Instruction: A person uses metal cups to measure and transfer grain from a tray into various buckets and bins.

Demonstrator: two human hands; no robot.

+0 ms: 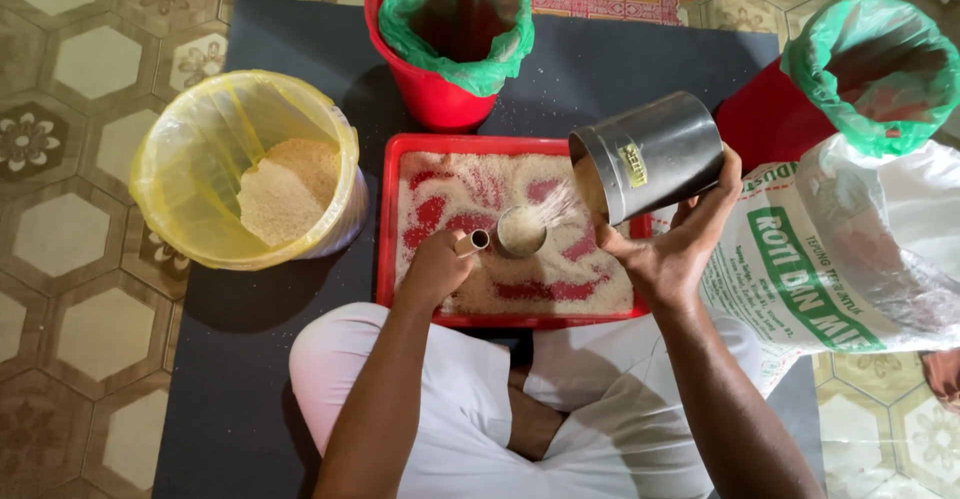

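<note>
My right hand (680, 244) grips a tilted steel canister (650, 154) above the right part of a red tray (440, 145). Pale grain streams from its mouth into a small round scoop (520, 231). My left hand (437, 267) holds that scoop by its short metal handle, low over the tray. A thin layer of spilled grain (470, 184) covers the tray, with bare red patches showing through.
A bucket lined with yellow plastic (250, 169), holding a heap of grain, stands left of the tray. Two red buckets with green liners (455, 34) (870, 69) stand behind and at right. A printed white sack (840, 249) lies at right. Everything rests on a dark mat (250, 359) over patterned floor tiles.
</note>
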